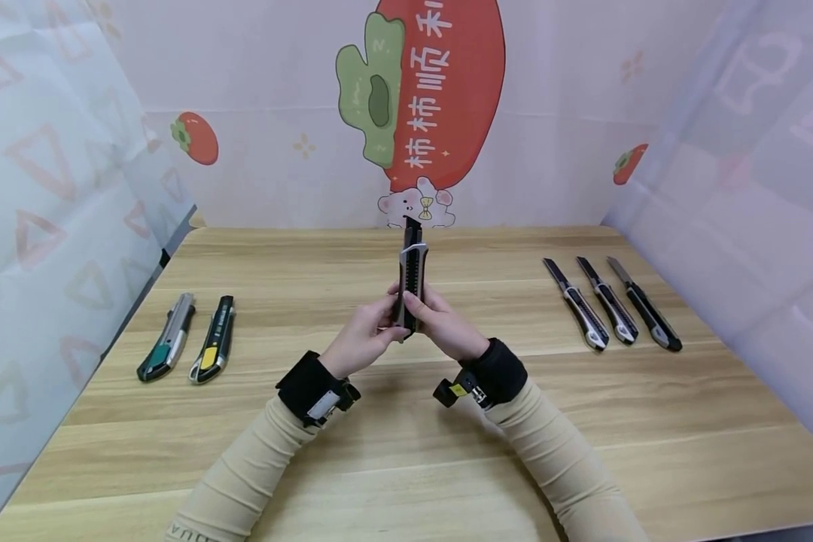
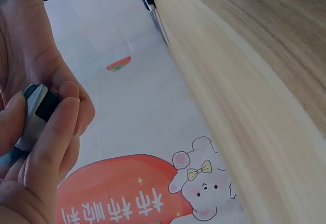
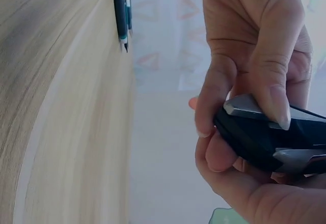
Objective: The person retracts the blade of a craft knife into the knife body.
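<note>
A black and grey utility knife point(image 1: 413, 275) is held upright above the middle of the table, its dark blade end pointing up. My left hand point(image 1: 366, 335) grips the lower end of the handle from the left. From the other side my right hand point(image 1: 450, 327) holds the same handle, its thumb laid along the front. In the right wrist view, the fingers of both hands meet around the black and silver butt of the knife point(image 3: 249, 132). The left wrist view shows only a small part of the knife point(image 2: 38, 112) between the fingers.
Three utility knives with blades out point(image 1: 586, 312) lie side by side on the wooden table point(image 1: 393, 482) at the right. On the left lie a grey and green utility knife point(image 1: 169, 339) and a black and yellow one point(image 1: 213, 342). Printed cloth point(image 1: 264, 165) hangs behind and at both sides.
</note>
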A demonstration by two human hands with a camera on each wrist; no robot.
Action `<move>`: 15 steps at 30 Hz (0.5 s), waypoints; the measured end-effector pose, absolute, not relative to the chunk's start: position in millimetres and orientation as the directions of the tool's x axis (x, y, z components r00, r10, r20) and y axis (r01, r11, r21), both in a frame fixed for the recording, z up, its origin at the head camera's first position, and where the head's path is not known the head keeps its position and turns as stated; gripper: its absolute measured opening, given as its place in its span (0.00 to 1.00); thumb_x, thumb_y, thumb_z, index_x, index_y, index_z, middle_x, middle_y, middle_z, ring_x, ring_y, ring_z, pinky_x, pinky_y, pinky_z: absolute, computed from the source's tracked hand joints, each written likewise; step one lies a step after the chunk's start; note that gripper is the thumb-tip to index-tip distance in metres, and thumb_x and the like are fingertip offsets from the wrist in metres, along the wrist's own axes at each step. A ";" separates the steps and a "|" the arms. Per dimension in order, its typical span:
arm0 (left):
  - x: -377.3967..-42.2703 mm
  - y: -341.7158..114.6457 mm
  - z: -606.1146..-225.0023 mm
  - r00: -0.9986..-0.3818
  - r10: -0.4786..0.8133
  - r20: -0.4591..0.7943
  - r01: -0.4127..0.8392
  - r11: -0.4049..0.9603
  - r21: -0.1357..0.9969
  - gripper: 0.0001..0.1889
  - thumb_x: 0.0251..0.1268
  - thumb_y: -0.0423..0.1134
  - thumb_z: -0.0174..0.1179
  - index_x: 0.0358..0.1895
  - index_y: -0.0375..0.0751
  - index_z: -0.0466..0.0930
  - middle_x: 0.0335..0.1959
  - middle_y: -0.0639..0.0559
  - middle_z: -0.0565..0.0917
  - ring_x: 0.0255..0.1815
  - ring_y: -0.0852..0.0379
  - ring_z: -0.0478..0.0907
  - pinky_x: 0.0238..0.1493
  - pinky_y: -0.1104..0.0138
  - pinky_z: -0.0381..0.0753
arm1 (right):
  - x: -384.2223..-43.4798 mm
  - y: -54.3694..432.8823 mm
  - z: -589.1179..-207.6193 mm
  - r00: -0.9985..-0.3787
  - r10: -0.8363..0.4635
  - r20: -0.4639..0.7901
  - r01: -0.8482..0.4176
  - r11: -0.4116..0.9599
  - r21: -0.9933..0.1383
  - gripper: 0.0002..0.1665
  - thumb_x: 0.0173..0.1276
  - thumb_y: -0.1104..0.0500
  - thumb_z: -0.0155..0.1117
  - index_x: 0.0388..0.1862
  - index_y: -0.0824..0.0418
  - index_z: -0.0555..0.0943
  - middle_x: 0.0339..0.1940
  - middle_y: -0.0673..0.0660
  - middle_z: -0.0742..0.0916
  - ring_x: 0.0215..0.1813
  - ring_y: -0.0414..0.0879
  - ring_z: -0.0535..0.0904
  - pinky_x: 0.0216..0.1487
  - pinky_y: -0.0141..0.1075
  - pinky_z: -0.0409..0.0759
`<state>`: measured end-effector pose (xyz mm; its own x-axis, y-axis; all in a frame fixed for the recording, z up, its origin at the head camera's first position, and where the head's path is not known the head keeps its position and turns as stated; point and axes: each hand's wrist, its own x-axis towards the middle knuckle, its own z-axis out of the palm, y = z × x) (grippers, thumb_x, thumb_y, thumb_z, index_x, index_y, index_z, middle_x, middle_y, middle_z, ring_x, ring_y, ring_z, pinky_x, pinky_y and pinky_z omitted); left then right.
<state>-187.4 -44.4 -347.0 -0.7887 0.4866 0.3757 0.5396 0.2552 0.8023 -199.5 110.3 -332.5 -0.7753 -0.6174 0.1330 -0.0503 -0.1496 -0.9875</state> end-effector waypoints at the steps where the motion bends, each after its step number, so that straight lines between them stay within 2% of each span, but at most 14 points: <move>1: -187.6 -44.2 -347.0 -0.789 0.488 0.373 0.536 0.251 0.806 0.23 0.52 0.24 0.54 0.55 0.29 0.64 0.43 0.35 0.78 0.38 0.49 0.79 0.34 0.71 0.79 | -199.8 110.6 -332.7 -0.775 -0.617 0.136 -0.052 -0.152 -0.987 0.17 0.70 0.58 0.35 0.54 0.63 0.60 0.45 0.56 0.70 0.43 0.45 0.72 0.41 0.34 0.72; 8: -188.0 -44.6 -345.0 -0.804 0.488 0.338 0.504 0.261 0.823 0.20 0.51 0.23 0.55 0.50 0.27 0.67 0.40 0.34 0.79 0.38 0.48 0.79 0.35 0.69 0.79 | -203.3 111.7 -336.3 -0.769 -0.615 0.176 -0.119 -0.133 -0.984 0.18 0.66 0.67 0.40 0.55 0.67 0.58 0.47 0.55 0.71 0.44 0.43 0.71 0.42 0.33 0.74; 15: -188.3 -44.2 -343.5 -0.811 0.501 0.303 0.467 0.240 0.851 0.22 0.50 0.23 0.55 0.52 0.27 0.65 0.43 0.34 0.77 0.39 0.48 0.79 0.36 0.69 0.79 | -203.1 113.8 -339.2 -0.764 -0.611 0.207 -0.156 -0.137 -0.978 0.22 0.63 0.70 0.46 0.56 0.66 0.59 0.50 0.56 0.71 0.46 0.42 0.72 0.42 0.33 0.74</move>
<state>-188.3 -44.2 -343.5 -0.8106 0.5010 0.3032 0.4667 0.2399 0.8513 -203.1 113.8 -339.2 -0.7641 -0.6109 0.2073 -0.1559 -0.1369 -0.9782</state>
